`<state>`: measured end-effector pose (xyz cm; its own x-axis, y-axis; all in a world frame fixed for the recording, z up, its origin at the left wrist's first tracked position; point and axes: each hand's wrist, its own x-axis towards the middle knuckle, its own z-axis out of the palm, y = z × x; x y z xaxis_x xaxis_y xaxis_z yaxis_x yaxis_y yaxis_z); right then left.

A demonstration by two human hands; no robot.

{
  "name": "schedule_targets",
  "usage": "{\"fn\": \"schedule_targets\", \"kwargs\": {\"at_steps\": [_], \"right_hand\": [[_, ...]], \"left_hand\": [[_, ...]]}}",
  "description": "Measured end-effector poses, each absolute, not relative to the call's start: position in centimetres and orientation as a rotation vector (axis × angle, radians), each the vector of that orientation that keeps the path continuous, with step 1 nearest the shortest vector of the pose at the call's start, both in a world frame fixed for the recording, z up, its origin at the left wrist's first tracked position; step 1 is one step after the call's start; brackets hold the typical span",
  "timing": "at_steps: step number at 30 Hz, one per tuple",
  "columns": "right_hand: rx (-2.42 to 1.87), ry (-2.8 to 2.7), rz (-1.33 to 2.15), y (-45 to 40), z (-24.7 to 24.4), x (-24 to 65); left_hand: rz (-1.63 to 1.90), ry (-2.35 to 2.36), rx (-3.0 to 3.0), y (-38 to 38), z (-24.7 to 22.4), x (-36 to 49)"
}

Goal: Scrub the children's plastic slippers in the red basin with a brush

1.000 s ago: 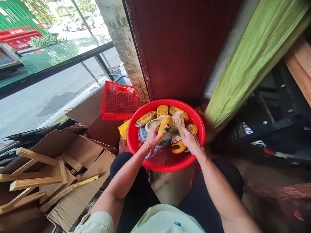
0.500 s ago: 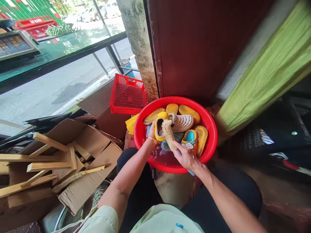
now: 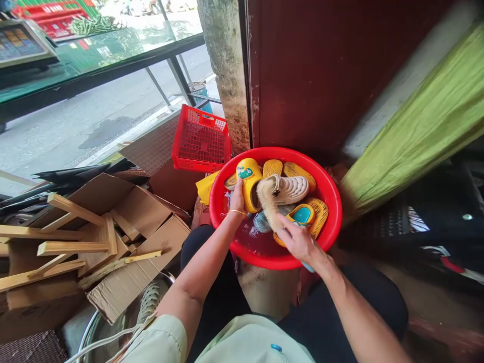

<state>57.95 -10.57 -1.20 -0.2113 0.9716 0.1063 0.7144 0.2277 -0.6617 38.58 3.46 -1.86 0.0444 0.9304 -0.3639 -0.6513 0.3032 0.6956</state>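
My left hand point(image 3: 237, 199) is closed on a yellow clog point(image 3: 250, 174) with a green cartoon charm, its opening turned toward the brush. In my right hand point(image 3: 298, 239) is a scrubbing brush point(image 3: 269, 204) with pale bristles, slightly blurred; its blue handle end point(image 3: 308, 267) shows below the wrist. The bristles are beside the clog's opening; whether they touch it I cannot tell. Both hands are over a red basin point(image 3: 333, 227) of water. In it lie a white ridged clog point(image 3: 295, 188), an orange-yellow clog with a teal inside point(image 3: 302, 215), and several shoes showing yellow soles point(image 3: 298, 172).
A red plastic crate point(image 3: 202, 143) stands behind the basin at left. Wooden stool legs point(image 3: 75, 248) and an opened cardboard box point(image 3: 139, 262) are at my left. A dark red door point(image 3: 321, 75) rises behind, and a green cloth point(image 3: 416, 116) hangs at right.
My left hand has turned the yellow clog so its charmed upper now shows. The brush has shifted slightly right and blurred. The view has moved a little.
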Motion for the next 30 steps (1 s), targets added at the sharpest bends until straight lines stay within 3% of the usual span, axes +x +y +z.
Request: {"fn": "schedule_targets", "kwargs": {"at_steps": [4,14,22,30], "right_hand": [[-1.593,-2.124,0.777,-11.4,-1.6,57.1],[-1.698,-1.757,0.723,-6.1,-2.0,56.0],[-1.531,-1.752,1.297,-8.1,-1.0,56.1],[-1.472,-1.873,1.192,-10.3,-1.5,56.7]], "left_hand": [[1.388,1.040,0.727,3.3,-2.6,39.2],[1.169,1.059,0.971,0.2,-4.2,42.3],[1.289,1.148,0.928,1.6,-3.7,39.9],[1.325,1.149,0.892,2.5,-2.6,39.7]]}}
